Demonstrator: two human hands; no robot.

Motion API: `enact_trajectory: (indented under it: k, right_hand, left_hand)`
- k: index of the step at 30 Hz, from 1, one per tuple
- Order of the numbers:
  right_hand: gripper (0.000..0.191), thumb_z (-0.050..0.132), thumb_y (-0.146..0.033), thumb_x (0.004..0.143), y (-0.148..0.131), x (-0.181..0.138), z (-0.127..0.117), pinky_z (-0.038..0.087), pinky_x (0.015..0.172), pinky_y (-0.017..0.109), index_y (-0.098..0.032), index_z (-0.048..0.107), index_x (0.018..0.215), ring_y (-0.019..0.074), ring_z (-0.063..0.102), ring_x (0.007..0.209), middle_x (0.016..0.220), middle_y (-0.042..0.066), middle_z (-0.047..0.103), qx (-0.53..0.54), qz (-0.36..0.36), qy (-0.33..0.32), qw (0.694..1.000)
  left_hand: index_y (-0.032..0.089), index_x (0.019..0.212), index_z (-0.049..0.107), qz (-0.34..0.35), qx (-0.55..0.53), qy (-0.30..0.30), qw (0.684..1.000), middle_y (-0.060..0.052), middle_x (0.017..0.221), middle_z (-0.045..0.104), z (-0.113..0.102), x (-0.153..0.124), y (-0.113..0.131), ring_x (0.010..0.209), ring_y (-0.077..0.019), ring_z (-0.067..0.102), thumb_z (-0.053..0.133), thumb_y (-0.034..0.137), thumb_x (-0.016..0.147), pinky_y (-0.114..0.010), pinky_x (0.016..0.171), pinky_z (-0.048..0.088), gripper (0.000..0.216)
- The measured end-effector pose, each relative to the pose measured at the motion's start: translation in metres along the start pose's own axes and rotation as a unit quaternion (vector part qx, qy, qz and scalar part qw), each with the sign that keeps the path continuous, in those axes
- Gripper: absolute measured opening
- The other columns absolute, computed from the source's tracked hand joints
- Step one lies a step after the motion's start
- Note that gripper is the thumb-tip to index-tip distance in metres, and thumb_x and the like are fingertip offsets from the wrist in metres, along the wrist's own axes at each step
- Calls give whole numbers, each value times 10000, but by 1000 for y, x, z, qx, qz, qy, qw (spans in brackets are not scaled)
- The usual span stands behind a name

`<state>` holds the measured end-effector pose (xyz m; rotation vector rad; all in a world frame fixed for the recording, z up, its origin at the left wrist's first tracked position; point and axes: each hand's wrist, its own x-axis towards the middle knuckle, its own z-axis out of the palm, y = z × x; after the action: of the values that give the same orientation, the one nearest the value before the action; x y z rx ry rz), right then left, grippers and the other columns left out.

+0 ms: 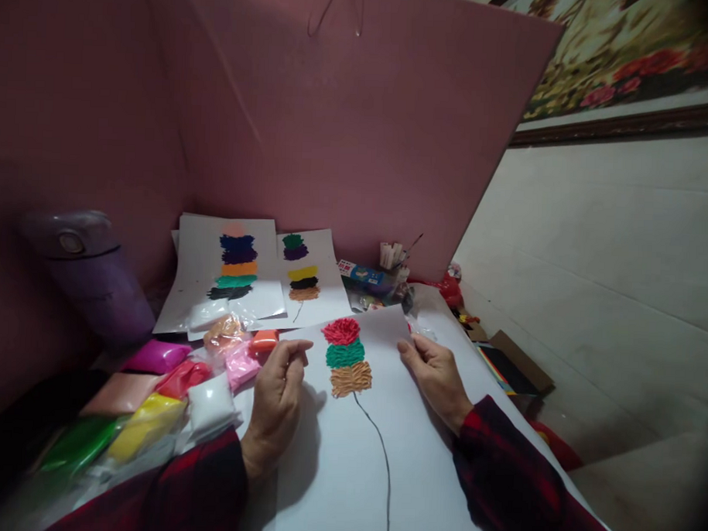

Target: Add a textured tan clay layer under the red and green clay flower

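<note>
At the far left a purple bottle (90, 276) with a flip lid stands against the pink wall (335, 141). In front of it, near the left edge of the desk (445, 331), lie soft clay packs — a green one (77, 444), a yellow one (146, 425), a white one (210, 406), a pink one (156, 356) and a red one (183, 377).

Farther back are two sheets with clay stripes on them: a bigger sheet (203, 252) with blue, orange, green and black bands, and just to its right a smaller sheet (324, 264) with green, purple, yellow, black and tan bands.

The left hand (276, 406) rests on the near white paper (335, 466). Its fingers (296, 356) are curled in with the tips pinched close together (something tiny may be between them, but I cannot tell).

Just right of that hand is the clay picture (347, 357) — a red puff on top, a green one under it, then a tan one, with a thin black line (376, 444) running down toward the near edge.

The right hand (437, 377) lies on the right side of the same paper, fingers bent and pinching its edge near the far corner. Both sleeves are dark red.

Behind it sits a blue box (362, 275) and a cup of little tools (392, 255). Far right, a brown cardboard box (516, 364) lies below the desk.
</note>
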<state>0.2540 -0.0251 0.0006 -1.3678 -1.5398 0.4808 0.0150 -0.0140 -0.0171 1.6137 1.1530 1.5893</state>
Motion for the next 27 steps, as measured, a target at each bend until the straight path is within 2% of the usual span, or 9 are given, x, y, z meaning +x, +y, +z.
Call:
enact_trajectory:
  k: [5,8,12,19,27]
  right_hand:
    - [277,517,-457,867,1,-1,-7,303,471,248,-197,546,777,133,372,540,625,-22,429,88,17,18,996]
    - [293,535,-479,850,3,-1,-9,319,463,251,-197,550,773,136,394,532,629,-11,469,105,25,27,994]
    - [327,535,-508,833,4,-1,-9,342,459,258,-191,582,766,154,445,545,635,15,529,100,36,36,994]
    - [356,567,-529,800,9,2,-8,308,425,252,-182,600,724,141,429,494,569,5,508,128,45,46,990]
    - [358,575,-534,794,13,5,-9,269,412,246,-188,562,700,122,368,473,541,-14,458,122,39,47,991]
  left_hand:
    - [202,885,631,-22,3,47,999,-2,724,530,3,-2,11,697,-163,518,468,284,843,-264,612,388,188]
    - [197,898,629,-40,3,35,999,-8,729,546,3,-4,13,694,-167,529,470,297,840,-262,590,391,196]
    - [198,921,624,-32,16,9,999,-16,770,570,0,-4,11,717,-167,544,469,276,840,-257,597,404,191]
    - [201,948,625,-16,18,-11,1000,-16,795,580,-2,-4,5,693,-158,535,471,263,849,-255,596,408,194]
    - [196,902,621,-16,11,-9,1000,6,708,524,0,-5,16,647,-154,491,477,287,842,-257,599,398,180]
